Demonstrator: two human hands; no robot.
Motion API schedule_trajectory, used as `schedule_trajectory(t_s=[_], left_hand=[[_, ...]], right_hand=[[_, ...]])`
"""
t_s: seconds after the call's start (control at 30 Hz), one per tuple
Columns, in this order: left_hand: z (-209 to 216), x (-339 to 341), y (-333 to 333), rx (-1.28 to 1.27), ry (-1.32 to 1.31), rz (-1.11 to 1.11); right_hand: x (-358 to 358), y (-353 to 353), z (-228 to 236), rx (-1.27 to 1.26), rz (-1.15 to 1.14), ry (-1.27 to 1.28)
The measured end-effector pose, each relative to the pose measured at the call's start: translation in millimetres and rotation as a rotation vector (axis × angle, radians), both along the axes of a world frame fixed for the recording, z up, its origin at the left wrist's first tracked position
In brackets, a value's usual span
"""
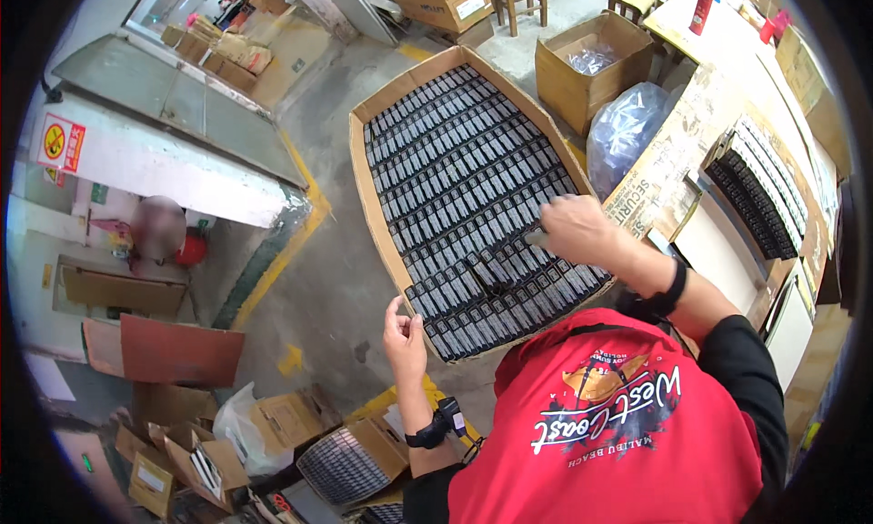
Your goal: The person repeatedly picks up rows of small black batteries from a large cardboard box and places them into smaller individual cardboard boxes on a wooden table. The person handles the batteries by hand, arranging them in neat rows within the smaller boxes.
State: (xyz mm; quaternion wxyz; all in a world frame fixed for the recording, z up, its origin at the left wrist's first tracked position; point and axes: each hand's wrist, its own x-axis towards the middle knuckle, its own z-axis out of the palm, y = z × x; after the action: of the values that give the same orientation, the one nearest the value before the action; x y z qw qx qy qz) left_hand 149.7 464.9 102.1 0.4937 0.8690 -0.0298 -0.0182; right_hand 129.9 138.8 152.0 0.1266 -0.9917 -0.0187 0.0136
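Left hand (405,340) empty, fingers parted beside carton (369,189); right hand (576,230) bunched over packed pieces (462,165) (holding what, we can't tell).

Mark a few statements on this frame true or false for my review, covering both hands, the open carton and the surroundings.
1. The open carton holds rows of small black-and-grey pieces. True.
2. The right grip is outside the carton, to its left. False: the right grip is over the rows, toward the carton's right side.
3. The left grip is by the carton's left edge, near the person. True.
4. The front of the person's top is plain white. False: the top is red with a print.
5. A clear plastic bag is to the right of the carton. True.
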Motion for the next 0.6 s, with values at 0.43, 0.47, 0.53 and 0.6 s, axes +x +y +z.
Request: schedule_trajectory(t_s=[0.43, 0.47, 0.53, 0.6], left_hand=[[46, 45, -26, 0.797, -0.102, -0.23], [43, 49, -32, 0.909, -0.029, -0.239], [38, 53, -35, 0.966, -0.049, -0.26], [38, 46, -37, 1.012, -0.072, -0.255]], right_hand=[[-60, -32, -8, 0.119, -0.036, 0.032], [-59, -26, -1, 0.083, -0.103, -0.024], [-48, -15, 20, 0.073, -0.217, -0.184], [-26, -9, 28, 0.114, -0.153, -0.238]])
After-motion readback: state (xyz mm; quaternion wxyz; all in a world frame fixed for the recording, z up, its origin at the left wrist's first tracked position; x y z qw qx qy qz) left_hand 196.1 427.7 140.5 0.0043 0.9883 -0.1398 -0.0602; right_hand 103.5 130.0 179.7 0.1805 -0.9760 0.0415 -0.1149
